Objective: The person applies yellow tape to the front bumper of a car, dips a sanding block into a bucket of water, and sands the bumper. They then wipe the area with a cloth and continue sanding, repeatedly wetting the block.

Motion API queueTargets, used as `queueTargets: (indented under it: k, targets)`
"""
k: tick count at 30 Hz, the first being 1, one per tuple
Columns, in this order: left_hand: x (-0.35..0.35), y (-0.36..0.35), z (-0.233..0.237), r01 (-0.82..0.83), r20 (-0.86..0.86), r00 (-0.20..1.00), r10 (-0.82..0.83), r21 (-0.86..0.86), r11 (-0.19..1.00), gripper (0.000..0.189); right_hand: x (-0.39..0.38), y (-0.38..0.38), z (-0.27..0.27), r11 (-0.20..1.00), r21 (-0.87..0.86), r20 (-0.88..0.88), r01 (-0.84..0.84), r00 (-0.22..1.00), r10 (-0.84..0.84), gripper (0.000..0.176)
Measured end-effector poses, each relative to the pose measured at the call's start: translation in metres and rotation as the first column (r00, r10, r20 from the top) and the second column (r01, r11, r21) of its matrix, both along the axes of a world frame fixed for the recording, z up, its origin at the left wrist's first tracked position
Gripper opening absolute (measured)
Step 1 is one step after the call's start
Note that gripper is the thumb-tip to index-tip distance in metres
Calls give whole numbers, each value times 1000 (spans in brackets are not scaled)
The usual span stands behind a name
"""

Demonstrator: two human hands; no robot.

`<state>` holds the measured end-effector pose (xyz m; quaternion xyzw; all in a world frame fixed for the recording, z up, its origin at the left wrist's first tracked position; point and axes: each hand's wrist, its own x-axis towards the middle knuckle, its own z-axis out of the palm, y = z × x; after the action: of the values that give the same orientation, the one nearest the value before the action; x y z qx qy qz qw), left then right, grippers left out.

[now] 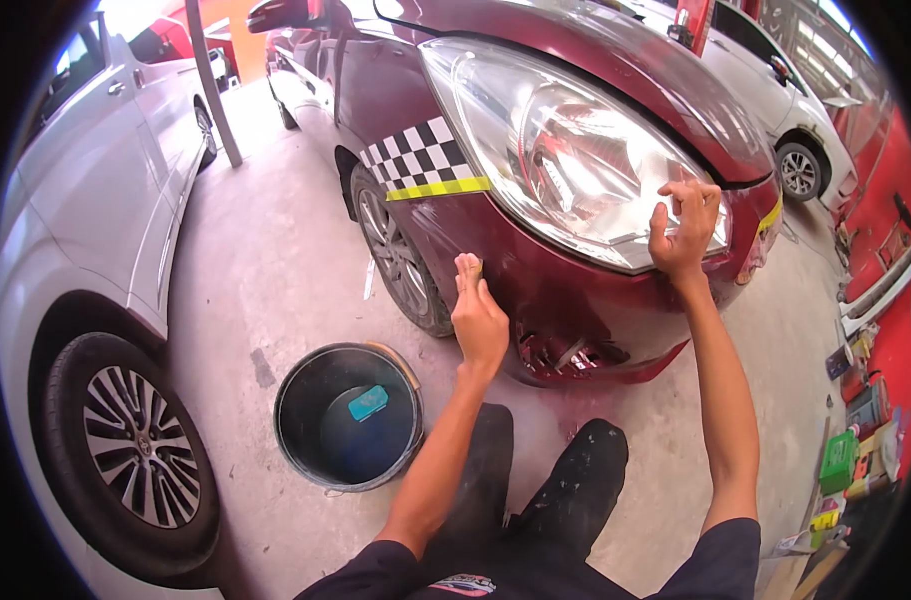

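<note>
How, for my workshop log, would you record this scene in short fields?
Car: maroon, checkered strip beside headlight
Left hand: before the bumper; grip and contact unclear
Right hand: before the headlight's right end in the picture, fingers bent; contact unclear
Bucket: dark, on floor, teal block inside

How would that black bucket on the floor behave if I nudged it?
The bucket probably slides rather than rolls, since it stands upright. The bluish area around the block may be water, so it could feel heavy and slosh.

Dark-red car [565,290] partly beyond the top edge, shirt print [465,583] small and illegible
</note>
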<state>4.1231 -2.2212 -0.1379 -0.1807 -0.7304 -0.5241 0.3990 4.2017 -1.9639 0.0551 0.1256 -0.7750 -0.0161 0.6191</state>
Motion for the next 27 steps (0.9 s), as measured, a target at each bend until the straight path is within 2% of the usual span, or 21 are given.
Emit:
queueTargets:
  k: [2,4,7,8,10,13,14,16,18,19,20,22,24,26,27]
  targets:
    - [-38,-8,17,-12,-5,1000,13,106,994,41,-2,2,1,1000,12,-5,-14,1000,14,19]
    - [-89,-28,38,-123,157,981,113,55,991,40,-1,0,1,999,26,-11,-34,999,34,19]
    - [-70,-28,30,-62,236,970,47,58,996,41,1,-1,1,1000,9,12,-4,1000,4,19]
    - [-42,-15,13,-35,85,996,28,89,995,41,1,-2,1,1000,6,11,5,1000,-5,19]
    - [8,8,-17,-36,-23,999,37,40,999,40,0,-2,1,1000,11,-1,-8,1000,8,19]
    - [-37,-1,-2,-98,-24,995,100,91,991,39,-2,1,2,1000,22,-4,-17,1000,18,19]
    - [-65,-11,8,-110,72,992,102,114,987,40,-2,1,2,1000,15,3,-15,1000,15,20]
    - [-78,-23,32,-43,263,965,-10,196,980,36,0,0,-2,1000,11,12,-9,1000,9,20]
    - [-43,-15,9,7,242,969,-48,169,986,39,-1,0,0,1000,30,-5,-4,1000,4,19]
    - [-15,-3,-11,44,113,992,-62,153,987,42,-1,2,-1,1000,11,11,7,1000,-7,19]
    - [13,11,-32,1,90,996,-9,89,996,43,-2,1,0,1000,13,0,-4,1000,4,19]
    - [7,12,-43,-27,12,1000,26,39,999,41,-1,0,1,999,22,-7,-24,1000,24,19]
    - [-34,-3,-8,2,124,992,-24,169,986,41,-4,4,2,999,30,-18,-22,1000,23,19]
    - [-61,-19,21,-23,311,950,-34,178,984,39,-4,2,-4,1000,19,-7,-20,1000,20,19]
    - [-55,-18,11,-34,278,961,-13,164,986,40,-3,1,-4,1000,10,-6,-13,1000,13,19]
